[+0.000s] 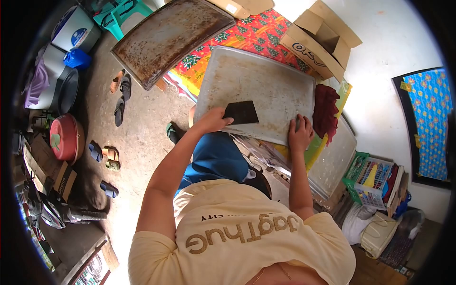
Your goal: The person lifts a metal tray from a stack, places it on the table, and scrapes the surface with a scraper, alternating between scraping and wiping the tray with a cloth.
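Observation:
A grey metal baking tray [266,80] with brownish stains lies before me on a table with a red and yellow patterned cover. My left hand [216,119] pinches the near-left edge of a flat, dark, rectangular piece [244,112], which rests against the tray's surface close to its near edge. At the tray's near-right corner, my right hand [301,134] grips the rim, fingers bent over the top. A crumpled dark red cloth [326,111] sits just beyond the tray's right side.
A rusty brown tray [173,35] lies at the far left of the table. An open cardboard box [320,42] stands at the back right. Another metal tray [335,156] leans low on the right, near a green crate [355,178]. Slippers [119,111] dot the floor at left.

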Available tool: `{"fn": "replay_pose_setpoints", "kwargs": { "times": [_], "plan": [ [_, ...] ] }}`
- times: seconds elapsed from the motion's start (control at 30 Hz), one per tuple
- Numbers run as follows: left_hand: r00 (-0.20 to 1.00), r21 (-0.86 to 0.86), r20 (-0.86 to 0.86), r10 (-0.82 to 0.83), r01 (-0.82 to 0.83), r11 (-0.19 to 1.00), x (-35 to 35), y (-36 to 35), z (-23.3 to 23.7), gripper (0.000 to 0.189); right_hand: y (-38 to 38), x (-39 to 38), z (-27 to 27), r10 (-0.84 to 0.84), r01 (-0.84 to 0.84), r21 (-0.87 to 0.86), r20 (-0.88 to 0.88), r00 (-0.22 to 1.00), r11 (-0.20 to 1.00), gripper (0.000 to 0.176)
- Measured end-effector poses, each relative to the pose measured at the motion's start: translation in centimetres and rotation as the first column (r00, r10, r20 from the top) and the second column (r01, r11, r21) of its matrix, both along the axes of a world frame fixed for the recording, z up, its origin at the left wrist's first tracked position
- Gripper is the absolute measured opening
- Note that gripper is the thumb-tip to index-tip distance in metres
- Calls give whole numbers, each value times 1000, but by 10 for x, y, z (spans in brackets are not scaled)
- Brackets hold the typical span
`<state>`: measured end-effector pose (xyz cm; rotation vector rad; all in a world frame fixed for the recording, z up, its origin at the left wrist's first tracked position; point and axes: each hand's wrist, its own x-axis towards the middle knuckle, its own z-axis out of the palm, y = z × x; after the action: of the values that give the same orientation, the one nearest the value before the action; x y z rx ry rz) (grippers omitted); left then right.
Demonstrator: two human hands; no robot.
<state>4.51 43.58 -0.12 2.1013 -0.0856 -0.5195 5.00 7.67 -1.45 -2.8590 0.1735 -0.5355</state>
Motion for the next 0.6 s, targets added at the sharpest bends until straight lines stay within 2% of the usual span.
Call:
{"fn": "replay_pose_setpoints", "kwargs": {
  "times": [0.03,0.13,0.23,0.33,0.43,0.6],
  "plan": [
    [999,3,-11,35,-35,999,0,0,5,35,0,0,-1,1,-1,-1,0,1000,1000,40],
    [997,-60,28,-77,78,995,2,1,-13,36,1,-1,1,-5,5,-2,-1,1000,1000,41],
    [1000,-68,15,16,-15,998,1,-1,-4,36,-1,1,-2,-1,1,0,-4,1000,1000,41],
    [997,-60,44,-57,60,996,3,2,-25,36,2,-1,1,-6,6,6,-6,1000,1000,40],
    [998,-15,58,-17,18,1000,0,-3,11,38,1,0,2,-6,6,-3,-8,1000,1000,40],
    [991,-6,117,-62,64,998,5,-8,-26,40,2,-1,2,-10,10,-5,-4,1000,1000,40]
  ]
}}
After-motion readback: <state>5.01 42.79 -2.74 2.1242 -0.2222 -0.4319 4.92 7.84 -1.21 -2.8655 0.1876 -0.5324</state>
